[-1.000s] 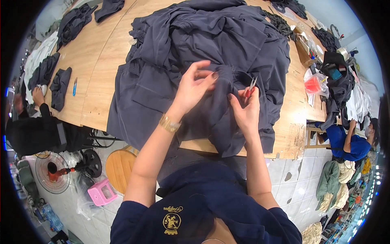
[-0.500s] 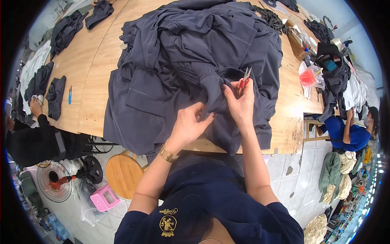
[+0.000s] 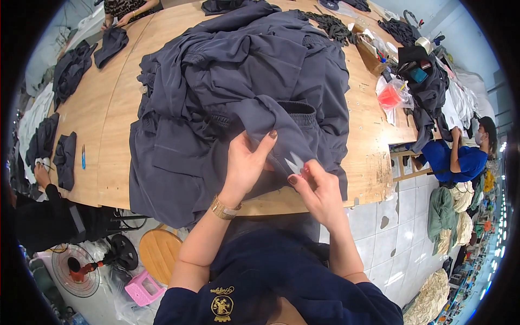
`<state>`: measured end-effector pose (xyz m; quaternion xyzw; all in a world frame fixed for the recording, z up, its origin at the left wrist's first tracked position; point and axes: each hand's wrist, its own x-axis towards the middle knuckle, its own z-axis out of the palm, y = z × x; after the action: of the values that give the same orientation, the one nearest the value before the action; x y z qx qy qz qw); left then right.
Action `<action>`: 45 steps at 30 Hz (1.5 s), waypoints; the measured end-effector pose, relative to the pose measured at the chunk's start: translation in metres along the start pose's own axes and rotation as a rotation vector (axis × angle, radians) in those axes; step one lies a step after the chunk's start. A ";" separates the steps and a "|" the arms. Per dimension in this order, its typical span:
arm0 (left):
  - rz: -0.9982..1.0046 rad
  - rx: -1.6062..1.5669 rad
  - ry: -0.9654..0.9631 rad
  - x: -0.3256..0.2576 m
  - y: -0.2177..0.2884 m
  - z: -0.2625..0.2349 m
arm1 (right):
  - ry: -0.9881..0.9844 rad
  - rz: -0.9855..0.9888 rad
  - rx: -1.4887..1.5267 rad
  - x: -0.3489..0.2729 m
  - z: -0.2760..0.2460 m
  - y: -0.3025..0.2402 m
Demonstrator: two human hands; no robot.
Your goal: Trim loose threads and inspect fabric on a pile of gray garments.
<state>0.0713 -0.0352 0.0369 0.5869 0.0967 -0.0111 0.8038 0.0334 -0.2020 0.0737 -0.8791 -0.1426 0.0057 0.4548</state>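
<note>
A dark grey garment (image 3: 279,127) with a gathered elastic waistband (image 3: 299,111) lies on top of a large heap of like cloth (image 3: 179,146) at the table's near side. My left hand (image 3: 246,162) is closed on a fold of this garment, thumb uppermost. Small red-handled scissors (image 3: 295,162) are in my closed right hand (image 3: 320,192). Their pointed blades stick out to the upper left, spread apart, close beside the garment's edge. Fingers cover most of the handles.
The heap rests on a wooden table (image 3: 116,122). Blue-handled snips (image 3: 83,157) and folded dark garments (image 3: 66,161) lie to the left. A bag with red contents (image 3: 391,97) stands at right. Co-workers sit at left, far left and right. A stool (image 3: 160,249) stands below the table.
My right hand came down and turned, so the scissors' blades now point left toward the cloth. My left hand shifted its hold, and the waistband opening shows wider. The view has moved.
</note>
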 end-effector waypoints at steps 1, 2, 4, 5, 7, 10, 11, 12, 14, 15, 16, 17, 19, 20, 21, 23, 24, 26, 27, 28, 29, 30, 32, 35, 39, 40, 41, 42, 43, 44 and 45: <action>0.013 -0.004 -0.002 0.000 0.000 0.002 | 0.004 -0.002 0.000 -0.002 0.002 0.004; 0.025 -0.008 -0.004 0.001 0.000 0.003 | 0.037 -0.038 -0.086 -0.003 0.004 0.008; 0.039 -0.010 -0.005 0.002 0.000 0.005 | 0.084 -0.098 -0.232 -0.004 0.006 0.013; 0.051 -0.014 -0.003 0.001 0.000 0.006 | 0.085 -0.098 -0.230 -0.004 0.007 0.015; 0.058 -0.009 -0.006 0.001 0.000 0.006 | 0.131 -0.139 -0.293 -0.003 0.009 0.018; 0.063 0.003 -0.004 0.000 0.001 0.008 | 0.134 -0.134 -0.316 -0.001 0.010 0.017; 0.062 0.010 0.000 0.000 0.001 0.008 | 0.134 -0.136 -0.315 0.000 0.010 0.017; 0.064 0.011 0.002 0.000 0.001 0.008 | 0.129 -0.131 -0.319 0.001 0.010 0.017; 0.070 0.005 -0.010 0.001 0.001 0.008 | 0.125 -0.126 -0.324 0.002 0.010 0.018; 0.070 0.005 -0.009 0.001 0.001 0.008 | 0.130 -0.136 -0.331 0.003 0.011 0.017; 0.071 0.000 -0.012 0.001 0.001 0.008 | 0.134 -0.148 -0.337 0.003 0.011 0.017; 0.072 -0.005 -0.015 0.001 0.001 0.008 | 0.133 -0.149 -0.337 0.004 0.012 0.017; 0.081 0.008 -0.007 0.000 0.001 0.010 | 0.145 -0.157 -0.342 0.005 0.013 0.017; 0.090 0.021 -0.001 0.000 0.001 0.011 | 0.143 -0.158 -0.342 0.006 0.014 0.017; 0.090 0.020 0.001 0.001 0.000 0.011 | 0.150 -0.162 -0.349 0.006 0.014 0.018; 0.065 0.006 -0.007 0.002 -0.003 0.009 | 0.155 -0.168 -0.356 0.007 0.015 0.019; 0.066 0.005 -0.004 0.002 -0.002 0.009 | 0.157 -0.158 -0.343 0.007 0.014 0.020; 0.060 -0.004 -0.037 0.003 0.000 0.011 | 0.196 -0.120 -0.243 0.009 0.013 0.020; 0.061 -0.005 -0.037 0.004 -0.002 0.009 | 0.222 -0.074 -0.078 0.009 0.013 0.022; 0.007 -0.105 -0.095 0.005 -0.004 0.005 | 0.259 -0.048 -0.018 0.010 0.011 0.020; -0.047 -0.205 -0.153 0.006 -0.003 0.003 | 0.296 -0.021 0.042 0.011 0.009 0.018; -0.045 -0.205 -0.154 0.005 -0.001 0.002 | 0.275 -0.005 0.079 0.013 0.008 0.022; -0.067 -0.238 -0.174 0.003 0.011 0.004 | 0.293 -0.025 0.084 0.018 0.011 0.029; -0.053 -0.171 -0.213 0.004 0.017 0.003 | 0.287 0.047 0.066 0.023 0.014 0.031; 0.072 -0.017 -0.205 0.006 0.009 0.001 | 0.270 0.056 0.146 0.027 0.020 0.042; 0.213 0.161 -0.185 0.007 0.006 0.001 | 0.257 0.074 0.194 0.027 0.021 0.042; 0.352 0.339 -0.164 0.008 0.004 0.001 | 0.258 0.073 0.195 0.027 0.021 0.041; 0.394 0.384 -0.097 0.007 0.004 0.002 | 0.261 0.073 0.198 0.027 0.021 0.039; 0.395 0.385 -0.099 0.007 0.006 0.002 | 0.266 0.074 0.201 0.027 0.021 0.039; 0.447 0.476 -0.082 0.007 0.009 0.002 | 0.268 0.075 0.201 0.028 0.021 0.039; 0.499 0.566 -0.065 0.006 0.012 0.003 | 0.283 0.070 0.208 0.028 0.021 0.040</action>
<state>0.0795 -0.0334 0.0476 0.7906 -0.0816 0.1402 0.5904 0.0674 -0.2004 0.0326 -0.8238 -0.0452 -0.0873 0.5582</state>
